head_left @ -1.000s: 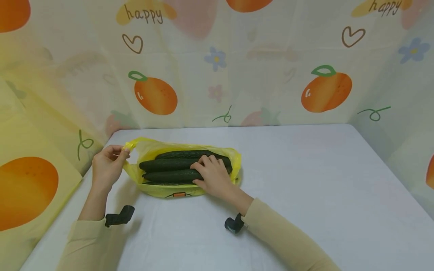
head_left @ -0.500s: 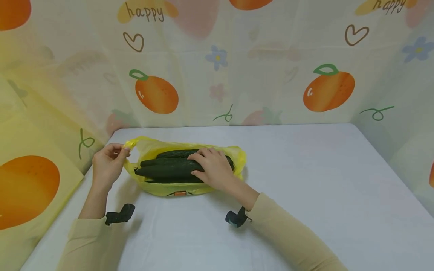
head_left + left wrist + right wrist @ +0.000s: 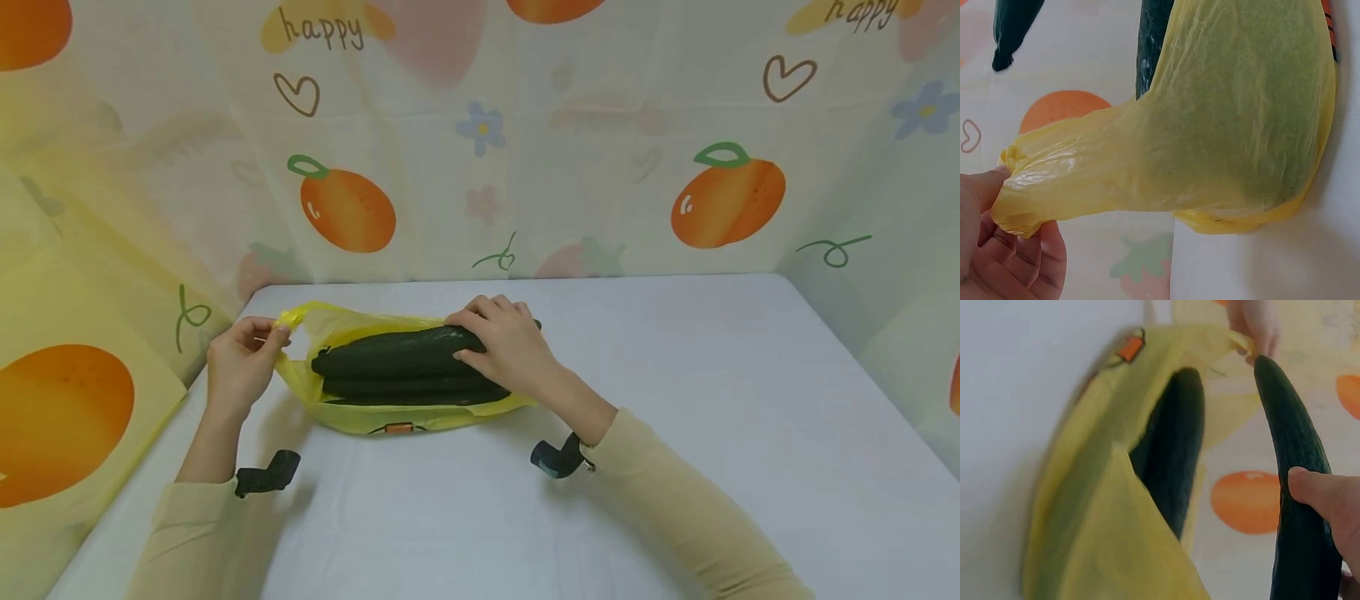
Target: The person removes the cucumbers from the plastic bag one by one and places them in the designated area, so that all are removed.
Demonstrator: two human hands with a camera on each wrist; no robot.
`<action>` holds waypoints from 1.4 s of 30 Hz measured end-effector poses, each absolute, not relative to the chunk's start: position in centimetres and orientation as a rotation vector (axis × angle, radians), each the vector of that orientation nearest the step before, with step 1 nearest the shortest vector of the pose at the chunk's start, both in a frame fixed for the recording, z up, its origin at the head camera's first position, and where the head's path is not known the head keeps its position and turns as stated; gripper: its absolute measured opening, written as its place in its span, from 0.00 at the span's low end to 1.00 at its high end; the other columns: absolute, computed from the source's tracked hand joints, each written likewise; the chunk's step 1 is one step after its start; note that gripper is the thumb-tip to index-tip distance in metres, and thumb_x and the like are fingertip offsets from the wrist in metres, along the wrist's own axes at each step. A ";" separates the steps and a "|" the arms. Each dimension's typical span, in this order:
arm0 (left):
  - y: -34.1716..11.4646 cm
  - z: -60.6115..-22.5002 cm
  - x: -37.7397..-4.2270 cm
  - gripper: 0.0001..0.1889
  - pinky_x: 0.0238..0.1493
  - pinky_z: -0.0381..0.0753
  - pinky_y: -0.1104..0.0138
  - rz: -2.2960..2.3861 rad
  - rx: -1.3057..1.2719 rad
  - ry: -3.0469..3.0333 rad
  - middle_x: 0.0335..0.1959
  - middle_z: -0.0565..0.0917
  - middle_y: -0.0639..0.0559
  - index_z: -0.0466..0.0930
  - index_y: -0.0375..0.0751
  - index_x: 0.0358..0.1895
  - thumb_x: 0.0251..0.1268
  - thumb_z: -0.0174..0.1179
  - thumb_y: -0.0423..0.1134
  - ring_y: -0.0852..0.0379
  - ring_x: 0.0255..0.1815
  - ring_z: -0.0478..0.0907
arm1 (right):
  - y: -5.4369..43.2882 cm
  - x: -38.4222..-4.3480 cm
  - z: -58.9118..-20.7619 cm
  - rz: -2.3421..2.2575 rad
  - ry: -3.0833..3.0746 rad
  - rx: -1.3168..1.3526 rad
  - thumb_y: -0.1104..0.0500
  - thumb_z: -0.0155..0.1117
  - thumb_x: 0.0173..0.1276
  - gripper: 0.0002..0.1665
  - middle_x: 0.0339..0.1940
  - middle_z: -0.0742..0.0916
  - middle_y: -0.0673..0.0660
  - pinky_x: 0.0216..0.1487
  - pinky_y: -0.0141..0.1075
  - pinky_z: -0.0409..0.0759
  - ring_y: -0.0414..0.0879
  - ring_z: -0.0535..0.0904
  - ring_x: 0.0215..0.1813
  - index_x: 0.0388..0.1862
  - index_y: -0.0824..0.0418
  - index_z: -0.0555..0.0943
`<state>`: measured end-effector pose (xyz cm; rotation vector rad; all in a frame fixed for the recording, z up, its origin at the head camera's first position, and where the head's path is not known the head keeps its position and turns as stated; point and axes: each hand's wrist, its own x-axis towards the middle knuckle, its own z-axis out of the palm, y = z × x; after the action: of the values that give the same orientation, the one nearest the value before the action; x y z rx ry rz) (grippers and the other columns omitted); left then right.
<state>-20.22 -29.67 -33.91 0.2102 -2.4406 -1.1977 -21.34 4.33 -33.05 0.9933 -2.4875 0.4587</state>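
A yellow plastic bag [image 3: 352, 419] lies on its side, its mouth spread around several dark green cucumbers [image 3: 405, 389]. My left hand [image 3: 242, 367] pinches the bunched handle at the bag's left end, between thumb and fingers. The right hand [image 3: 513, 346] grips one cucumber [image 3: 393, 354] near its right end, thumb on the near side. In the right wrist view, that cucumber [image 3: 1297, 437] is raised apart from the bag, while another cucumber [image 3: 1182, 444] shows in the bag's opening. The left wrist view has the raised cucumber's tip [image 3: 1016, 28] at top left.
The bag rests on a white-covered table [image 3: 675, 417]. A curtain [image 3: 570, 167] printed with oranges hangs along the back and sides. Each wrist carries a small black camera, the left one [image 3: 267, 473] and the right one [image 3: 557, 457].
My right hand has taken hold of a cucumber, lifted it above the others and moved it up and to the right. My left hand stays on the bag's handle.
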 end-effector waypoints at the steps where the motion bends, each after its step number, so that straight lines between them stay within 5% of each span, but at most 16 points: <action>1: -29.7 -33.9 -20.2 0.13 0.21 0.72 0.78 -1.195 0.210 -2.445 0.19 0.76 0.77 0.78 0.38 0.37 0.63 0.57 0.46 0.72 0.23 0.74 | 4.7 -21.5 -32.9 0.462 -2.487 0.990 0.48 0.66 0.59 0.22 0.46 0.79 0.50 0.45 0.44 0.70 0.48 0.72 0.48 0.52 0.49 0.77; 42: -29.7 -33.8 -20.4 0.12 0.19 0.71 0.78 -1.168 0.203 -2.458 0.20 0.75 0.80 0.78 0.38 0.37 0.62 0.58 0.45 0.74 0.23 0.73 | 21.8 -27.9 -33.9 0.653 -2.578 0.735 0.62 0.71 0.53 0.23 0.44 0.80 0.61 0.47 0.54 0.67 0.57 0.72 0.47 0.50 0.59 0.78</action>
<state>-20.35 -29.75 -33.85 0.2026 -2.4581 -1.1682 -27.92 21.84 -33.90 0.7347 -2.5783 0.6528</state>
